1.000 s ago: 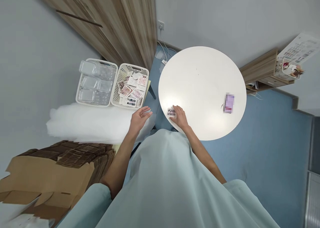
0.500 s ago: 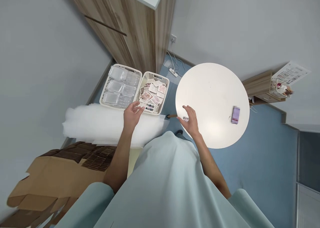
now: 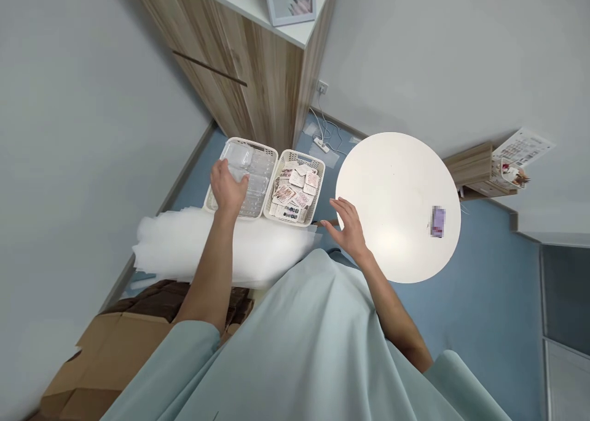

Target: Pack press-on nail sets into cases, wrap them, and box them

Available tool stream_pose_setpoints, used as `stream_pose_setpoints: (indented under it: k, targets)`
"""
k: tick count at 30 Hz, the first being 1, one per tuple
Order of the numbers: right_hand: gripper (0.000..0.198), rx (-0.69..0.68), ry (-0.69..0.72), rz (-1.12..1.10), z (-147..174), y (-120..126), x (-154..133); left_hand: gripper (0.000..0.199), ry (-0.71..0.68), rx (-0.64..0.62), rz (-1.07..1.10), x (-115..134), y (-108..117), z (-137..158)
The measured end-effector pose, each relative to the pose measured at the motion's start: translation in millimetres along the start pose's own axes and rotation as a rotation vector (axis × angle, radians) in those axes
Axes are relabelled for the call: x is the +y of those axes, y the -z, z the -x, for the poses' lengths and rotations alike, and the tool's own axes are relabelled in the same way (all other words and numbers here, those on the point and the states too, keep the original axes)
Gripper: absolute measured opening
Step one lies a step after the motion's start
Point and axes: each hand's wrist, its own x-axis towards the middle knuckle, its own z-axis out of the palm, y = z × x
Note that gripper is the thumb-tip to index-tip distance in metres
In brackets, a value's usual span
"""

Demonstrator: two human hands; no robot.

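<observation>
My left hand [image 3: 228, 187] is over the left white basket [image 3: 258, 144], its thumb spread from the fingers. Clear plastic boxes [image 3: 257, 186] fill that basket, and the hand covers some of them. Whether its fingertips touch a box I cannot tell. Beside it stands a second white basket [image 3: 306, 157], holding several small printed cards or packets [image 3: 283, 195]. My right hand [image 3: 349, 227] hovers at the left edge of the round white table [image 3: 391, 169], fingers apart, with nothing visible in it.
White foam sheeting [image 3: 179, 240] lies in front of the baskets, with flattened cardboard [image 3: 110, 347] nearer me. Behind them rises a wooden cabinet [image 3: 271, 89]. A power strip [image 3: 321, 144] with cables is on the floor. A blurred purple object [image 3: 437, 222] rests on the table.
My left hand has moved left, from beside the card basket to over the plastic boxes. My right hand stays by the table edge; the small beaded item near it no longer shows. The view has shifted.
</observation>
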Motion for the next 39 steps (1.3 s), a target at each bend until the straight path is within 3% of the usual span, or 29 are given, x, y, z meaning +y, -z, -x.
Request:
stream_pose_setpoints:
  k: [7, 11, 17, 23, 28, 31, 34, 39]
  targets:
    - [0.051, 0.004, -0.037, 0.024, 11, 5, -11, 0.099, 0.004, -0.058, 0.028, 7, -26, -60]
    - [0.050, 0.020, -0.086, 0.022, 23, 9, -8, 0.097, 0.001, -0.067, 0.027, 9, -33, -62]
    - [0.050, 0.043, -0.104, 0.008, 36, 10, 0, 0.100, 0.033, -0.063, -0.002, 18, -35, -42]
    - [0.049, 0.055, -0.094, -0.061, 42, 12, 14, 0.113, -0.040, -0.194, 0.232, 67, -48, 20]
    - [0.052, 0.076, -0.189, -0.244, 46, 25, 28, 0.122, -0.051, -0.440, 0.608, 130, -62, 107]
    - [0.066, 0.000, -0.289, -0.469, 51, 37, 43, 0.124, -0.044, -0.648, 0.771, 166, -66, 157]
    - [0.077, -0.069, -0.334, -0.661, 62, 50, 63, 0.125, -0.021, -0.796, 0.826, 194, -71, 196]
    - [0.079, -0.111, -0.354, -0.778, 93, 81, 107, 0.127, -0.004, -0.948, 0.806, 226, -98, 237]
